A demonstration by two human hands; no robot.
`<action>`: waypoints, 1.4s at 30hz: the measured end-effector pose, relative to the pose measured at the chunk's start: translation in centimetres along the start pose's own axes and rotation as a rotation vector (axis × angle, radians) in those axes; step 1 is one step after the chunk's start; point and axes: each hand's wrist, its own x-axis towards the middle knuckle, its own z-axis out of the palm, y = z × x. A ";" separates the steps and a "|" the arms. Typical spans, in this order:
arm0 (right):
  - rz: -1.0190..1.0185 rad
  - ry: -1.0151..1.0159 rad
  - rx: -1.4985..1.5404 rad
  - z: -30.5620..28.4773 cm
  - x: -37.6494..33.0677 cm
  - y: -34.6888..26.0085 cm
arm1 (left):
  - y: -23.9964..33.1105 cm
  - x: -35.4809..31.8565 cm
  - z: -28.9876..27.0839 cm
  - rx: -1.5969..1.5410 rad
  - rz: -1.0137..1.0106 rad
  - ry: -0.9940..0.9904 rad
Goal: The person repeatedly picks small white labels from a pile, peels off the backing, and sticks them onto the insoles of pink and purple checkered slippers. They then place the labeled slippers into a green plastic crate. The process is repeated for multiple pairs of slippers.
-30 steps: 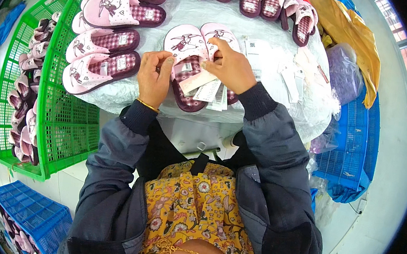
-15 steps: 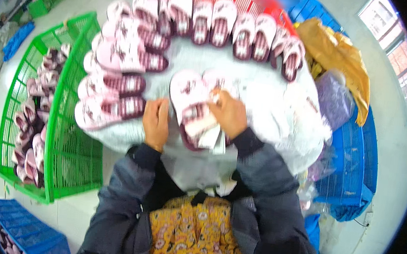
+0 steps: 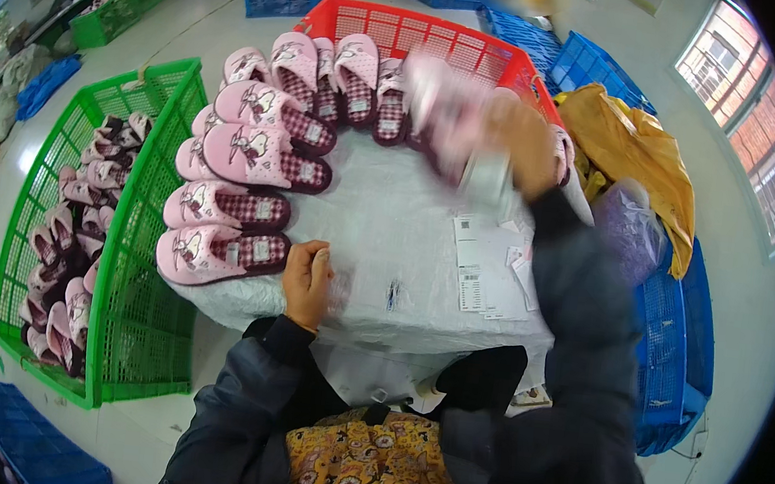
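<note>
My right hand (image 3: pixel 518 140), blurred by motion, reaches to the far side of the white-wrapped table (image 3: pixel 367 212). It grips a pair of pink slippers (image 3: pixel 441 106), also smeared, with a white tag hanging below the fingers. Near the front left edge, my left hand (image 3: pixel 307 286) is curled closed; whether something small is inside cannot be made out. Beside it lies a pink slipper (image 3: pixel 192 255) with a dark checked insole, at the end of a row along the left. More slippers (image 3: pixel 356 73) stand along the far edge. White printed tags (image 3: pixel 469 274) lie spread on the right.
A green crate (image 3: pixel 154 265) full of slippers stands on the left. Behind the table is a red crate (image 3: pixel 410 27). Blue crates (image 3: pixel 656 341), a yellow-brown sheet (image 3: pixel 640 127) and a purple bag (image 3: pixel 630 225) crowd the right side.
My right hand has carried the slippers from the middle of the table to the far right edge. My left hand has shifted slightly nearer to me. The tags on the right now show sharply.
</note>
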 end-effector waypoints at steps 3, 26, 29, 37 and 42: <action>0.676 0.297 0.379 -2.7 8.9 11.4 | 0.8 -0.2 0.8 -0.040 0.006 -0.001; 0.353 0.124 0.984 18.2 15.2 -23.0 | 2.9 -1.1 -2.0 0.291 0.082 0.049; 0.439 0.221 0.797 12.8 12.2 -23.9 | 1.6 -0.7 -2.4 0.344 0.232 0.083; 1.015 0.176 0.858 3.7 -4.3 -23.9 | 4.8 -0.7 0.2 0.315 0.184 -0.084; 1.285 0.052 1.424 2.8 -10.1 -24.5 | 2.5 -0.5 0.9 0.515 0.131 -0.228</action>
